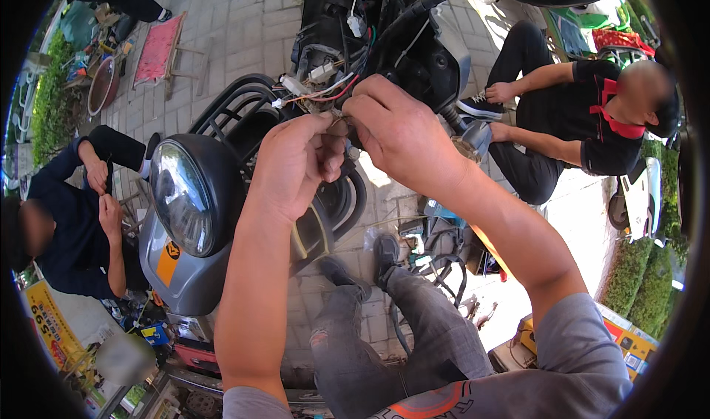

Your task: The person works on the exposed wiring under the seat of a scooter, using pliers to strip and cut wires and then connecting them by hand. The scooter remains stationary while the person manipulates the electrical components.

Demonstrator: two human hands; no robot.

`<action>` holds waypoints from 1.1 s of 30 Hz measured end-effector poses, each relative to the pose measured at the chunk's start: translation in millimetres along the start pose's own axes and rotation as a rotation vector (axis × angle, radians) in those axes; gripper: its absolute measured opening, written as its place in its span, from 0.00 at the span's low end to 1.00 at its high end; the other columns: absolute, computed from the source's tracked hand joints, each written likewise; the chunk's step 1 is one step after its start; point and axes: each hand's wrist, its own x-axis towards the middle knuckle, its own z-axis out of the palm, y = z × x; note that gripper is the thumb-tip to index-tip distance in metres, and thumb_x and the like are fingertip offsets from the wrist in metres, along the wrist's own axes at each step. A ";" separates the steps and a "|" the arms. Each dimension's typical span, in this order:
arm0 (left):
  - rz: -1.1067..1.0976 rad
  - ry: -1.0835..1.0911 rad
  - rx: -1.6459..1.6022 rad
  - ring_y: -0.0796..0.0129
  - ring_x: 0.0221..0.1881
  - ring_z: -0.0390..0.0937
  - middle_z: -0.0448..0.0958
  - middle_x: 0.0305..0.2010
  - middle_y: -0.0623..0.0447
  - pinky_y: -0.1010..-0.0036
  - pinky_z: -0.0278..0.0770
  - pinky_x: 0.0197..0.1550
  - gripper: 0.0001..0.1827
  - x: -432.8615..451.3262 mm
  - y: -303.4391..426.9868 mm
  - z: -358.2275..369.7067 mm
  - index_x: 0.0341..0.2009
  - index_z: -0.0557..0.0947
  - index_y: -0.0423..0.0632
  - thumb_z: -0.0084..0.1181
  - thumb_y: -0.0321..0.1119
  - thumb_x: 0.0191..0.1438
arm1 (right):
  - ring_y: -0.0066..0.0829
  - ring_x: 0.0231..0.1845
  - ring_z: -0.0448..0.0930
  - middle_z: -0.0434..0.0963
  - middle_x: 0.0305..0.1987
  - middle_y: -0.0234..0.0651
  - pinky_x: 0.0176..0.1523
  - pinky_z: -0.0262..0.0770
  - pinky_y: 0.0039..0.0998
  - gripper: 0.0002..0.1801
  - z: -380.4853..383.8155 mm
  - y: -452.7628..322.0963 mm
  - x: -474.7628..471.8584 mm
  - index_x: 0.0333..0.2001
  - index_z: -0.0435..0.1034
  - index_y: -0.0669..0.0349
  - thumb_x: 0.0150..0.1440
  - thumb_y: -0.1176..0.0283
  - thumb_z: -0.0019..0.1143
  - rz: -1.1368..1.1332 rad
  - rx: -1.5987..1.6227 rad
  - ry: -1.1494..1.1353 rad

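My left hand (297, 161) and my right hand (399, 128) meet in front of the opened body of a motorbike or scooter (383, 25). The fingertips of both pinch a thin wire (336, 117), mostly covered by the fingers. Just beyond them a bundle of coloured wires (338, 90) sticks out of the body, red, white and orange among them. White plastic connectors (323, 73) sit in this bundle, and a small white plug (277, 103) ends one lead by my left thumb. Farther up hangs another white connector (355, 26).
A round headlight (183, 197) in a grey fairing stands left of my left forearm, beside black tubular bars (238, 94). One seated person (588, 114) is at right, another (77, 230) at left. A blue power tool (444, 211) and black straps (452, 275) lie near my feet.
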 end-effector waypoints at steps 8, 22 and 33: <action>1.350 0.247 1.441 0.53 0.35 0.75 0.75 0.36 0.44 0.65 0.75 0.38 0.16 -12.8 -40.4 2.8 0.43 0.77 0.41 0.61 0.21 0.47 | 0.45 0.39 0.75 0.69 0.38 0.42 0.39 0.76 0.39 0.12 -11.5 -13.1 -20.2 0.35 0.67 0.65 0.44 0.81 0.57 -0.001 0.028 -0.071; 0.385 -0.009 0.471 0.76 0.18 0.60 0.70 0.22 0.58 0.77 0.56 0.21 0.12 -44.5 -153.0 -10.1 0.26 0.75 0.45 0.51 0.34 0.62 | 0.36 0.33 0.75 0.68 0.33 0.36 0.30 0.76 0.32 0.09 40.8 4.8 -155.4 0.31 0.67 0.63 0.43 0.74 0.54 -0.585 -0.427 0.281; 1.610 0.384 1.434 0.60 0.29 0.76 0.72 0.31 0.49 0.67 0.75 0.30 0.15 -71.5 -187.4 -16.9 0.41 0.79 0.41 0.55 0.17 0.46 | 0.47 0.37 0.75 0.70 0.37 0.42 0.37 0.75 0.40 0.14 35.2 -40.5 -174.2 0.36 0.68 0.65 0.43 0.83 0.57 -0.323 -0.175 0.233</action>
